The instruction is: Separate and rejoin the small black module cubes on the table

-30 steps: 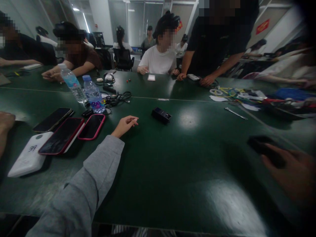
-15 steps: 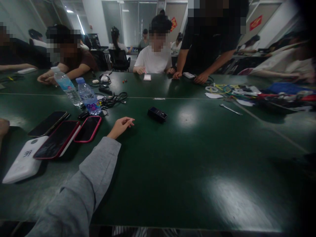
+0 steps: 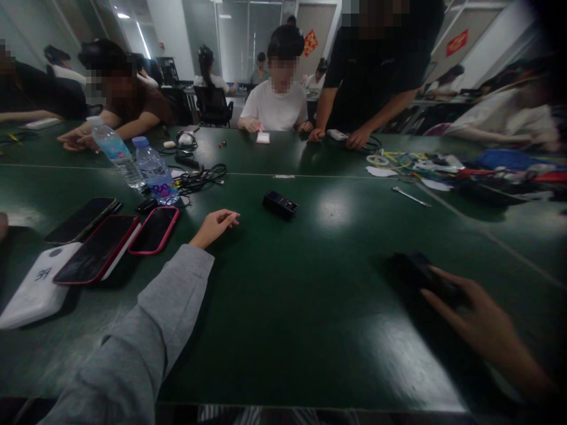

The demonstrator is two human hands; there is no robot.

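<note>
My left hand, below a grey sleeve, rests on the green table with its fingers loosely bent and slightly apart; I see nothing in it. Just beyond its fingertips lies a small black boxy device with a dark screen face. On the right, my right hand is wrapped round a black oblong object, held low over the table or touching it. Motion blurs this object, so its kind is unclear.
At left lie a pink-edged phone, a red-cased phone, a dark phone and a white power bank. Two water bottles stand behind. A wrench and tangled cables lie at right. Several people sit around.
My right hand has come into view from the right with the black object in it. My left hand stays in place. The whole view has shifted slightly.
</note>
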